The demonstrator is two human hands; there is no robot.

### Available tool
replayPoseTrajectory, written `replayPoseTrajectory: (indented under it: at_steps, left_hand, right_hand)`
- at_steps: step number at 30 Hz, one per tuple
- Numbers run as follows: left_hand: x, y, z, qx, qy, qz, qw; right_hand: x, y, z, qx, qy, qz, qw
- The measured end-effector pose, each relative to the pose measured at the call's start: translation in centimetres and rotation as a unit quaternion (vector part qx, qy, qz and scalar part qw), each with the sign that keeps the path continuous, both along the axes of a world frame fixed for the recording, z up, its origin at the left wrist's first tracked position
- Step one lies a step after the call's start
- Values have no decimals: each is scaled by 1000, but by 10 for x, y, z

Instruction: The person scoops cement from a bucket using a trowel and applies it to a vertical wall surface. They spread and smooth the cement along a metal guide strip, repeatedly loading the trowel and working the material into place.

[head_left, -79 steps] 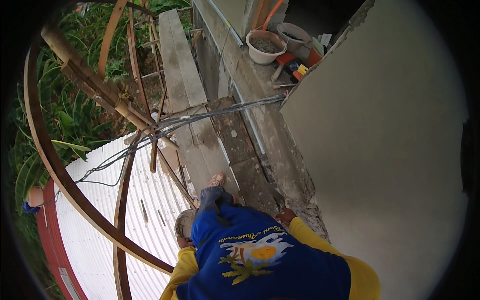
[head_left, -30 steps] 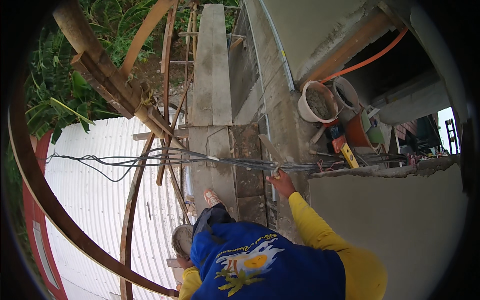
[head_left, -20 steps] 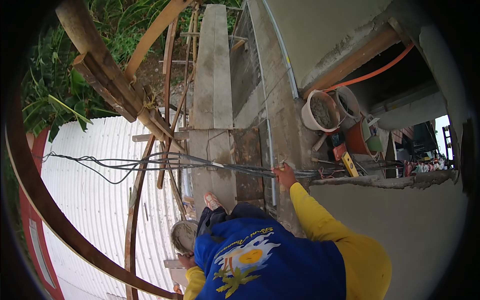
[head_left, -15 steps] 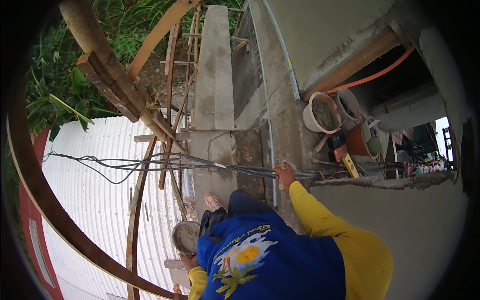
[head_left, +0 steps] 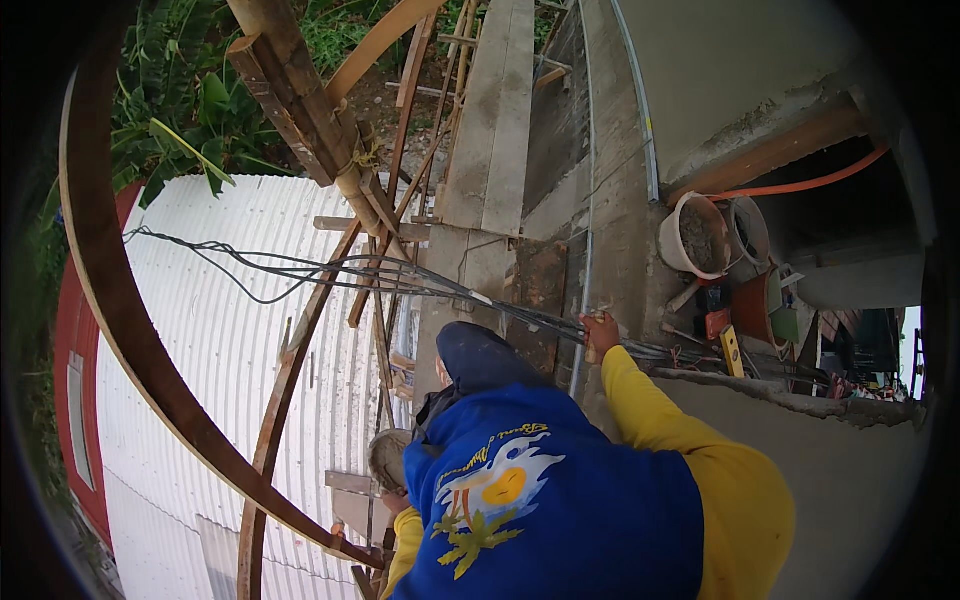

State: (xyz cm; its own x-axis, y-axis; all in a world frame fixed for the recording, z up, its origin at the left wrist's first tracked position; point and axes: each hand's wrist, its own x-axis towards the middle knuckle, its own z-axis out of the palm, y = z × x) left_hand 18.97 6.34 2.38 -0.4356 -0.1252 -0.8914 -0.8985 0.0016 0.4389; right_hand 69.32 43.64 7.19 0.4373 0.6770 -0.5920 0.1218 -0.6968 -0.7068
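Note:
My left hand (head_left: 397, 501) grips the rim of a round pan (head_left: 388, 458) with grey mortar in it, low beside my left hip; my shirt hides part of the pan. Ahead and to the right, my right hand (head_left: 601, 333) is closed around a short pale handle that looks wooden. What the handle belongs to cannot be made out. A bundle of dark cables (head_left: 470, 293) runs across in front of me and meets my right hand. Whether the fingers also hold the cables is hidden.
Planks (head_left: 490, 130) form a narrow walkway ahead. Timber and bamboo posts (head_left: 290, 90) stand left, above a white corrugated roof (head_left: 200, 330). In the wall opening on the right are a mortar bucket (head_left: 694, 237), an orange hose (head_left: 800, 188) and a yellow level (head_left: 732, 352).
The view has shifted, so the scene sits farther right. My forward leg has bent, its knee now raised and its shoe mostly hidden. Both hands keep their grips.

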Motion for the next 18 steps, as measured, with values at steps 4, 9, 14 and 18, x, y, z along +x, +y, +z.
replayPoseTrajectory:
  at_steps: [4,9,14,18]
  left_hand:
    - [14,-23,12,-9,13,12,1000]
    - [28,-40,22,-20,21,15,999]
    - [38,-37,23,-19,24,9,999]
    - [25,-35,26,-20,44,12,999]
  right_hand:
    - [7,-1,-3,-15,-1,12,1000]
    - [15,-9,-6,4,7,-10,1000]
    - [33,13,-22,33,-7,4,999]
    - [-18,32,8,60,-73,49,994]
